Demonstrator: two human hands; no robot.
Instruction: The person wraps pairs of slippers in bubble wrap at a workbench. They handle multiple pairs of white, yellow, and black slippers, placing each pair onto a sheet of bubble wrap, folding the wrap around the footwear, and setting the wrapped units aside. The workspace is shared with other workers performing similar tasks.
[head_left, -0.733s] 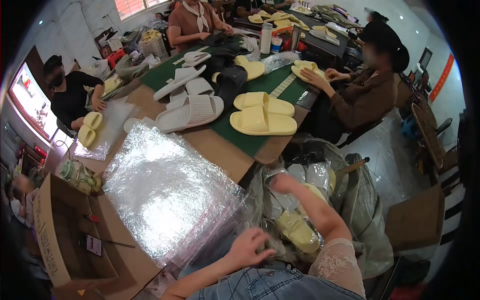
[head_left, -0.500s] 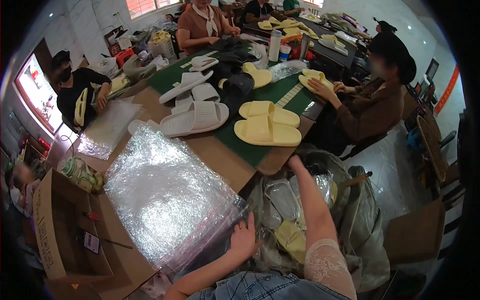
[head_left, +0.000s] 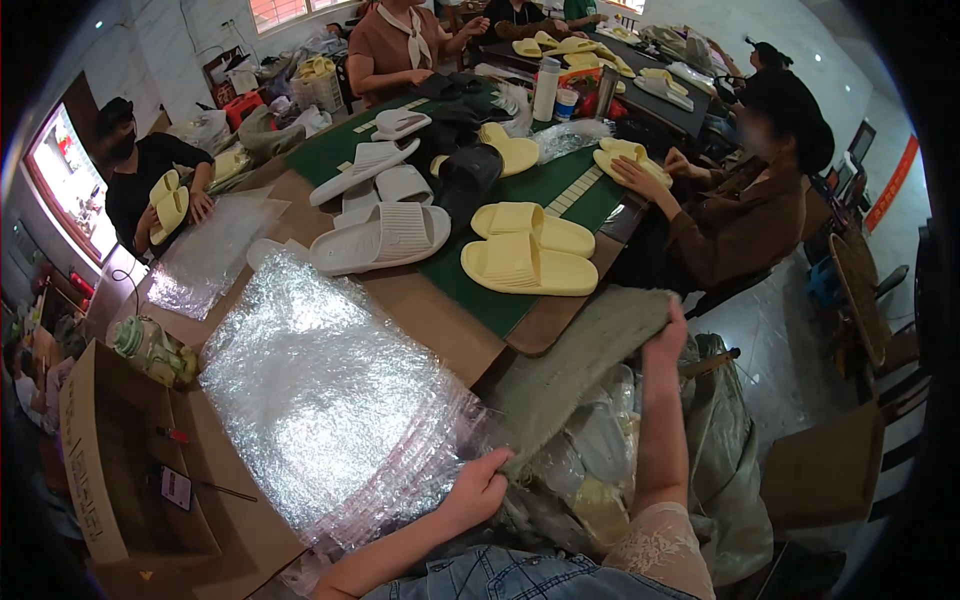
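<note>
My right hand (head_left: pixel 667 332) is closed on the far rim of a grey-green woven sack (head_left: pixel 575 365), holding the cloth up and taut. At the near-left corner of that cloth, my left hand (head_left: pixel 482 488) is closed too, with the sack's edge between thumb and fingers. Inside the sack lie clear bags with slippers; a pale grey pair (head_left: pixel 597 438) and a yellow one (head_left: pixel 602 508) show through, partly hidden by the cloth and my right arm. Left of the sack, a stack of shiny clear plastic bags (head_left: pixel 330 390) covers the table corner, close to my left hand.
Yellow slides (head_left: pixel 530 265), grey slides (head_left: pixel 380 240) and black slides (head_left: pixel 468 178) stand on the green-topped table. A cardboard box (head_left: pixel 130 470) holding a phone (head_left: pixel 176 487) and a jar (head_left: pixel 150 348) are at left. Co-workers sit around, one at right (head_left: pixel 745 220) handling a yellow slide.
My right hand has come up out of the sack's far side, raising its rim. My left hand has closed on the sack's edge. A co-worker at left has turned the yellow slippers.
</note>
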